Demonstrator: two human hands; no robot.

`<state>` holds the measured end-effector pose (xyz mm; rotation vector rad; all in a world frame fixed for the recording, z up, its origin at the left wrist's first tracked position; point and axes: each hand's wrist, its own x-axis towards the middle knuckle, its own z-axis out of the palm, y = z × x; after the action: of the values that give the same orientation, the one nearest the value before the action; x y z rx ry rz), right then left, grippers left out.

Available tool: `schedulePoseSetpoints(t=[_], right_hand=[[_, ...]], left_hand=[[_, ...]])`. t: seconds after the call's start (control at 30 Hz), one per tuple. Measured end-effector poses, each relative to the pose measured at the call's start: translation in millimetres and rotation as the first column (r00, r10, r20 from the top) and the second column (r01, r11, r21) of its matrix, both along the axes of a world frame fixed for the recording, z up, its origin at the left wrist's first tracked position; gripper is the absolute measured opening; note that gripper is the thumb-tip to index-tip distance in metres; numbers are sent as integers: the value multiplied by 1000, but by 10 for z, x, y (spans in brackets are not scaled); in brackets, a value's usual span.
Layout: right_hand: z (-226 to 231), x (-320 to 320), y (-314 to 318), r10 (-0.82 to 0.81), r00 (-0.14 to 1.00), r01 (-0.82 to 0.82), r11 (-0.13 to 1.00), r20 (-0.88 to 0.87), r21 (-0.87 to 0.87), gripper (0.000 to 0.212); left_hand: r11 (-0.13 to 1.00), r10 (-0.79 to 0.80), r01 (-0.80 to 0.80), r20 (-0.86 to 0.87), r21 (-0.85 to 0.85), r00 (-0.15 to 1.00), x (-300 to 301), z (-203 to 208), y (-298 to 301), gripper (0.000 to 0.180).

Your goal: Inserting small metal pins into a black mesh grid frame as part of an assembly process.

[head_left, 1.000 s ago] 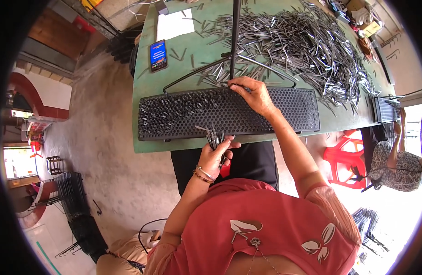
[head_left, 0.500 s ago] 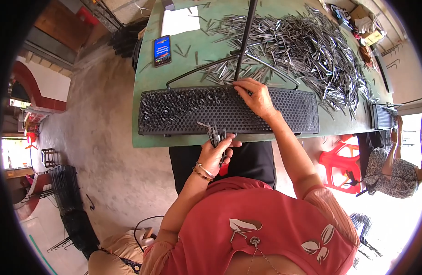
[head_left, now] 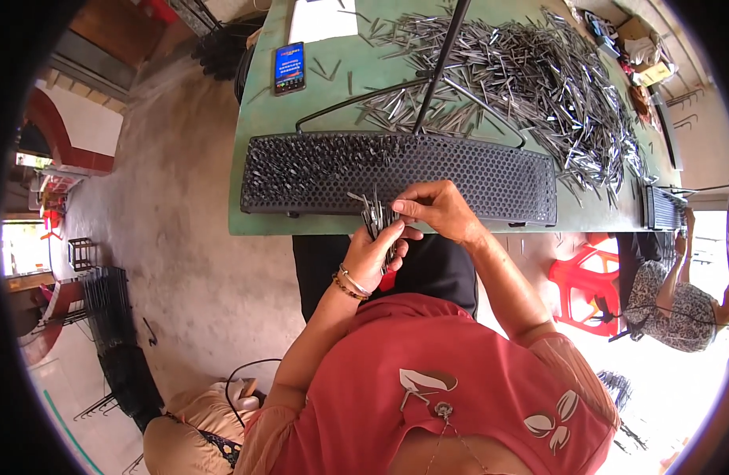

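My left hand [head_left: 372, 252] is closed around a bundle of thin dark strips [head_left: 375, 215], their ends fanning out above the fingers. At the right side of that bundle, my right hand [head_left: 442, 210] has its thumb and forefinger pinched together; whatever is between them is too small to make out. Just beyond both hands lies a long black panel [head_left: 475, 170] full of round holes, along the near edge of the table. Many short dark strip ends [head_left: 301, 170] stick up from its left part, while bare holes show on the right.
A green table [head_left: 258, 115] carries a large heap of loose strips [head_left: 539, 87] beyond the panel. A bent black rod frame [head_left: 364, 100] rises from the panel's far side. A phone [head_left: 289, 70] and white paper [head_left: 323, 21] lie at the left. Another person [head_left: 669, 305] works at the far right.
My right hand has come back from the panel's far edge to the bundle in my left hand. The view has shifted slightly, and the left hand keeps its hold on the strips.
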<state>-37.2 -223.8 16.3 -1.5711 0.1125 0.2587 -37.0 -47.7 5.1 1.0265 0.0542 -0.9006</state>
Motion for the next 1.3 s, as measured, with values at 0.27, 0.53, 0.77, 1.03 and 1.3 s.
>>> schedulePoseSetpoints(t=[0.27, 0.53, 0.77, 1.03, 1.3], right_hand=[[-93, -13, -21, -99, 995, 99, 995, -19, -4, 22], [149, 187, -260, -285, 908, 348, 922, 308, -172, 24], [240, 562, -499, -141, 787, 461, 781, 600, -421, 14], [-19, 649, -455, -138, 793, 433, 813, 593, -390, 12], [-136, 679, -446, -134, 769, 451, 806, 625, -383, 12]], left_hand=[[994, 97, -95, -38, 56, 995, -25, -40, -47, 28], [984, 167, -158, -115, 82, 979, 16, -42, -69, 27], [993, 72, -62, -107, 96, 992, -48, -66, -82, 23], [992, 109, -101, -112, 81, 988, -54, -121, -64, 22], [995, 94, -88, -129, 54, 987, -31, -176, -4, 23]])
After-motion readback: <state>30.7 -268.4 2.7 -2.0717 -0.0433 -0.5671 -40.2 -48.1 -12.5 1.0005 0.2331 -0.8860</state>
